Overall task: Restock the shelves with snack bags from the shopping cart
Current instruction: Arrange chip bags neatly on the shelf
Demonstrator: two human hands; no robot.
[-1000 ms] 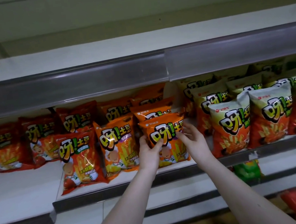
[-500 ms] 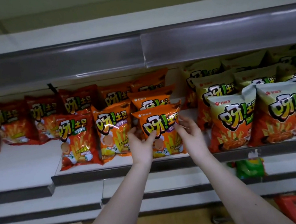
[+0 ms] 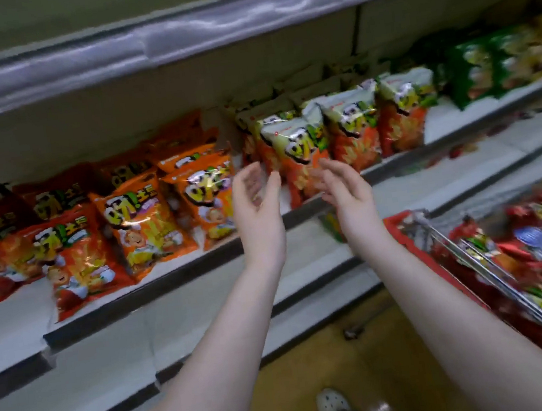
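- Snack bags (image 3: 207, 200) stand on the shelf (image 3: 169, 282), with some room left.
- Left hand (image 3: 256, 207) and right hand (image 3: 343, 192) are spread, holding nothing.
- Cart (image 3: 404, 232) looks full, so lots is left.

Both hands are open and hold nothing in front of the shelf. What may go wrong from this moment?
1. The front orange bag stands near the shelf lip, right beside the left hand. A brush from that hand may tip it off.
2. The shopping cart sits close to the right forearm. If the right hand goes for another bag, the arm may hit its rim.
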